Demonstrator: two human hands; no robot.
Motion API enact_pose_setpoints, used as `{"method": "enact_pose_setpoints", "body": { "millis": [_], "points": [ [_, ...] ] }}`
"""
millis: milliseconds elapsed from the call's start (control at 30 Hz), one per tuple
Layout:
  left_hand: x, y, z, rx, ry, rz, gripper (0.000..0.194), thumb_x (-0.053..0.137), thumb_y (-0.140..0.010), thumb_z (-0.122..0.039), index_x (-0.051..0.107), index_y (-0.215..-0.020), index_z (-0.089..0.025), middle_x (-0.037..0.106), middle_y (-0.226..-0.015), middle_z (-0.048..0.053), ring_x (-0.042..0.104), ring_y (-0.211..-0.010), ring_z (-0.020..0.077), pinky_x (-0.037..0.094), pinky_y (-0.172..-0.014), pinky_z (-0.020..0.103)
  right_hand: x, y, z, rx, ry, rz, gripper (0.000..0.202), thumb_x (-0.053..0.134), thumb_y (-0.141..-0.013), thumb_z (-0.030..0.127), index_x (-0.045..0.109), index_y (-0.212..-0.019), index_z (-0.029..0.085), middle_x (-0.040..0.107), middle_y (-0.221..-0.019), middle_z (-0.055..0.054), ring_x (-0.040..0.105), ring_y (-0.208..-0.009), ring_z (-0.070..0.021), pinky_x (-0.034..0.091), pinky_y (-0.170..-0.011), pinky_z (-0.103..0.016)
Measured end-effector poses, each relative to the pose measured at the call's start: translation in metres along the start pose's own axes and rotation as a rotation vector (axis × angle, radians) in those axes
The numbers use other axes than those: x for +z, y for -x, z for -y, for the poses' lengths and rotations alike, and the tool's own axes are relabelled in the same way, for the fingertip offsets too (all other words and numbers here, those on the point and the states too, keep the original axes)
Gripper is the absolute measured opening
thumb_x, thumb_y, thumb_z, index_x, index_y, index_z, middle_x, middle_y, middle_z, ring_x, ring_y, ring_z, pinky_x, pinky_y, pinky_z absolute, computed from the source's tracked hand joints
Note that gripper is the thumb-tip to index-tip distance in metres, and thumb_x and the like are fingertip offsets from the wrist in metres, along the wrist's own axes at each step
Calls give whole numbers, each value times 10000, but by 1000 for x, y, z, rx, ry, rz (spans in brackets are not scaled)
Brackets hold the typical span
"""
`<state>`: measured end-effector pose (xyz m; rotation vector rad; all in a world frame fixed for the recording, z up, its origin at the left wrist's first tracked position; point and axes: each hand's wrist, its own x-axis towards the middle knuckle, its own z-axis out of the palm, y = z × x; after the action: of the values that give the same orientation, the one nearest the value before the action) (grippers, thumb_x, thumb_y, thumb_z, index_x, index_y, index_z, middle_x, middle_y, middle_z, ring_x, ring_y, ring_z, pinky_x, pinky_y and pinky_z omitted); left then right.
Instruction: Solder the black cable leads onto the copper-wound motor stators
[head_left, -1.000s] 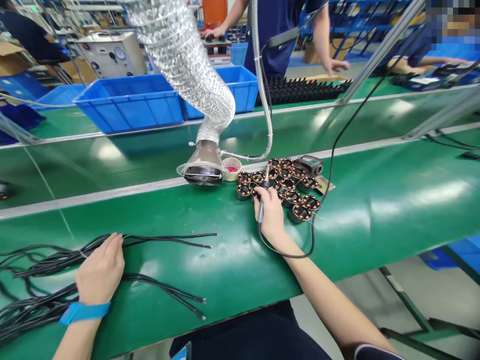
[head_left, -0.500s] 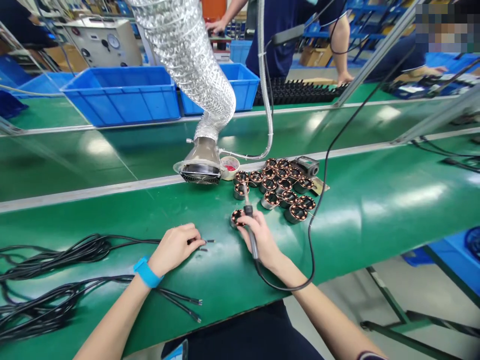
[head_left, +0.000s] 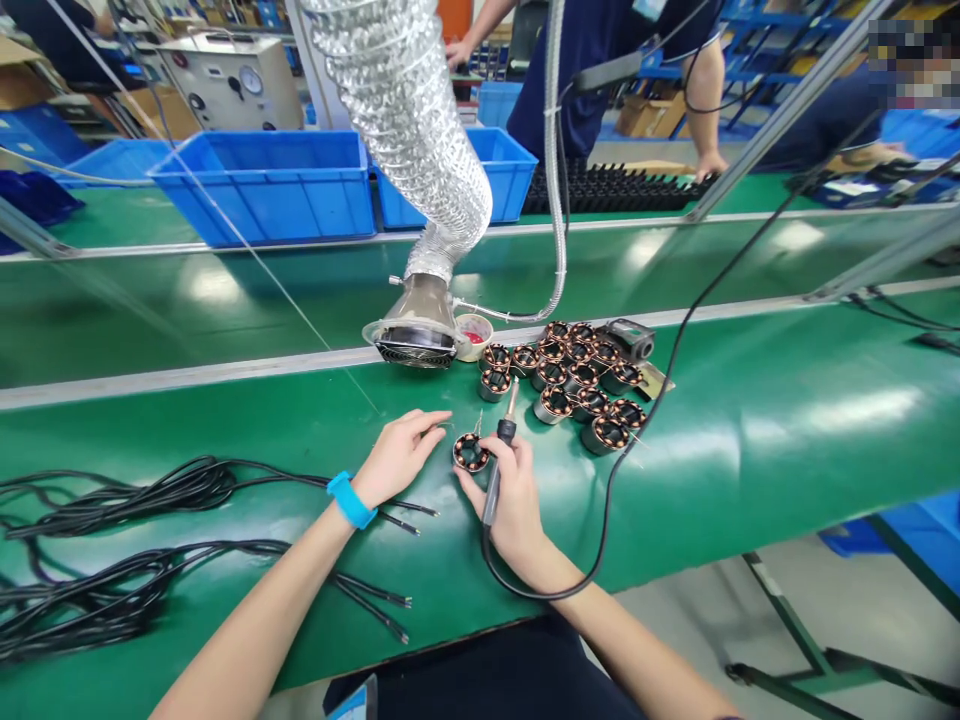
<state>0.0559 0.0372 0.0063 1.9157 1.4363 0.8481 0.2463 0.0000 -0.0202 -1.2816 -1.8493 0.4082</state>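
**Right hand (head_left: 516,492) holds soldering iron (head_left: 506,431) and coil ring (head_left: 466,464)**

The green table (head_left: 720,440) has its near edge at the person's lap and a pale metal strip (head_left: 187,380) along its far side. Bare surface lies around the held ring, left of it toward the black cables (head_left: 199,490) and right of the iron's cord (head_left: 600,562). Beyond it, the fan (head_left: 416,350) and the grouped coil rings (head_left: 581,375) bound the far side.

The left hand (head_left: 401,458) reaches in palm down, fingers nearly straight, thumb slightly apart; I cannot tell whether a thin wire touches the fingertips. Its forearm crosses the cables near their ends. The right hand wraps the iron's handle and pinches the ring's right side.

The ring sits between the hands, opening up, thin wires sticking out at its far side; whether it touches the table is unclear. The iron slants, tip away from the person and slightly right.
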Motion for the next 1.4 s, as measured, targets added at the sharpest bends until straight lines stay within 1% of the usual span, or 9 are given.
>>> {"method": "enact_pose_setpoints", "body": {
  "millis": [200, 367, 500, 700, 867, 1033, 1167, 1300, 1400],
  "points": [
    [-28, 14, 18, -12, 43, 132, 253, 540, -954, -326, 711, -851, -171, 668, -860, 45, 587, -798, 171, 442, -752, 274, 5, -16, 2, -144, -121, 205, 444, 613, -843, 111, 484, -1237, 272, 482, -1211, -97, 639, -1051, -235, 560, -924, -387],
    [-46, 30, 20, -183, 359, 259, 278, 540, -944, -386, 656, -857, -149, 634, -789, 23, 564, -764, 156, 443, -727, 254, 13, -44, 2, -316, -203, 444, 468, 587, -787, 65, 484, -1205, 247, 473, -1188, -90, 638, -961, -196, 563, -857, -358],
    [-44, 31, 11, -146, 396, 246, 282, 544, -943, -370, 661, -821, -145, 632, -780, 24, 577, -772, 156, 442, -744, 255, 23, -58, 1, -386, -252, 563, 434, 576, -795, 74, 489, -1185, 242, 471, -1168, -77, 619, -885, -161, 561, -815, -330],
    [-51, 29, 27, -80, -10, -149, 272, 511, -974, -332, 735, -978, -179, 639, -815, 40, 576, -753, 160, 427, -704, 267, 40, -52, -8, -414, -358, 448, 464, 679, -832, 209, 466, -1241, 257, 480, -1232, -103, 569, -1100, -227, 530, -936, -395],
    [-51, 30, 43, 78, -220, -144, 215, 547, -965, -284, 742, -992, -200, 635, -877, 50, 598, -798, 158, 442, -733, 265, 46, -49, -12, -431, -368, 410, 359, 633, -900, 238, 486, -1226, 265, 490, -1209, -97, 562, -1102, -219, 540, -933, -395],
    [-54, 36, 30, 141, -278, -167, 182, 563, -946, -268, 734, -986, -219, 642, -883, 42, 598, -773, 146, 437, -706, 252, 45, -50, -14, -441, -378, 387, 322, 618, -919, 257, 492, -1216, 268, 487, -1204, -90, 575, -1069, -203, 551, -916, -379],
    [-59, 37, 16, -30, -181, -77, 145, 575, -871, -221, 684, -781, -186, 635, -783, 24, 532, -671, 136, 394, -626, 250, 44, -49, -15, -430, -374, 400, 292, 606, -927, 272, 504, -1201, 258, 487, -1202, -89, 583, -1052, -198, 547, -928, -380],
    [-56, 32, 13, -362, 270, 37, 143, 598, -790, -239, 633, -680, -155, 588, -653, 2, 442, -560, 98, 310, -527, 219, 43, -48, -15, -410, -371, 418, 292, 593, -932, 274, 496, -1208, 270, 482, -1202, -78, 582, -1042, -193, 546, -923, -379],
    [-46, 27, 11, -502, 581, 84, 204, 679, -758, -313, 633, -672, -135, 527, -589, -28, 275, -462, 51, 146, -453, 219, 43, -49, -15, -402, -374, 428, 306, 607, -922, 266, 491, -1205, 277, 480, -1204, -72, 582, -1038, -191, 545, -916, -376]
  ]
}}
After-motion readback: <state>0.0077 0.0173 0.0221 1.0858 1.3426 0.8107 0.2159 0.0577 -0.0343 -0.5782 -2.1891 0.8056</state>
